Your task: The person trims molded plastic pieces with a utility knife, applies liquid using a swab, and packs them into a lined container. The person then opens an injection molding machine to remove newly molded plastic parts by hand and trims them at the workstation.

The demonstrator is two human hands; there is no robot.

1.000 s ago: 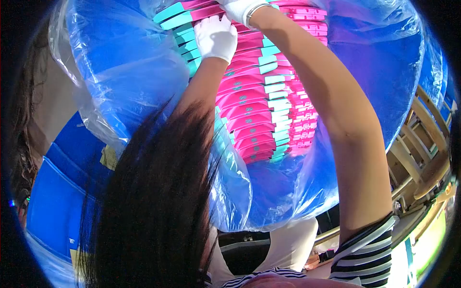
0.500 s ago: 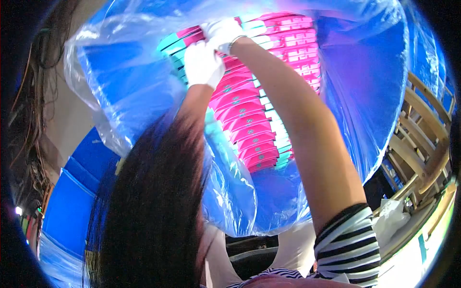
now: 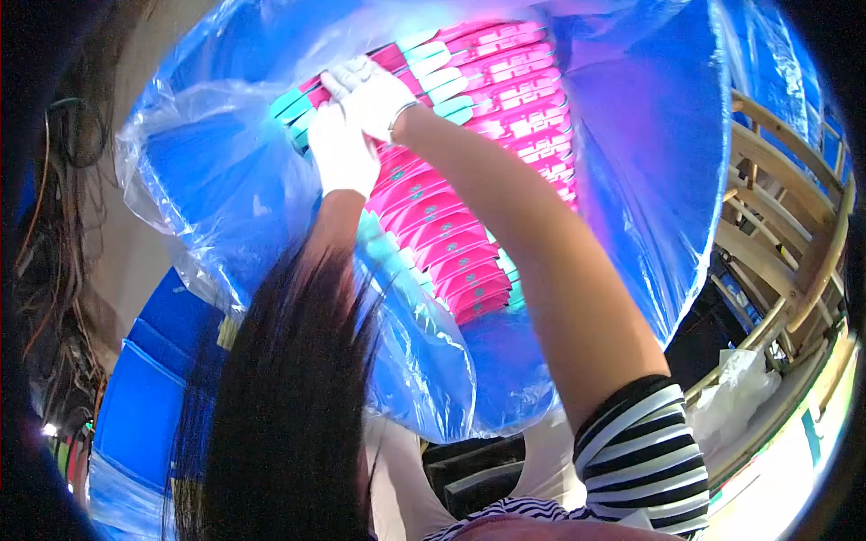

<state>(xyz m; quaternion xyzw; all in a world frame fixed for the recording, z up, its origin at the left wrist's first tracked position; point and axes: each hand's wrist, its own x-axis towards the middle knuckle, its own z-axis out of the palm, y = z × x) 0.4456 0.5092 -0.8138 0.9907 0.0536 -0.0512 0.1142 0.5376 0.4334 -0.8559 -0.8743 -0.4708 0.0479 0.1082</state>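
Note:
Inside a blue container lined with clear plastic (image 3: 622, 180) lies a long row of pink and teal flat pieces (image 3: 442, 225), packed one against another. Near the row's upper left end, my left hand (image 3: 341, 153), in a white glove, rests against the pieces; glare washes out its fingers. My right hand (image 3: 370, 95), also gloved in white, overlaps it from above, its fingers bent over the pink pieces. What either hand grips, if anything, is hidden.
Wooden chair-like frames (image 3: 794, 216) stand at the right, with a crumpled white plastic bag (image 3: 735, 397) below them. Another blue container (image 3: 144, 397) is at the lower left. Cables (image 3: 72, 180) hang at the far left. Long dark hair (image 3: 289, 406) covers part of my left arm.
Both hands have shifted left and down in the view, and my right hand now overlaps my left. The view has moved, showing more of the wooden frames and the white bag.

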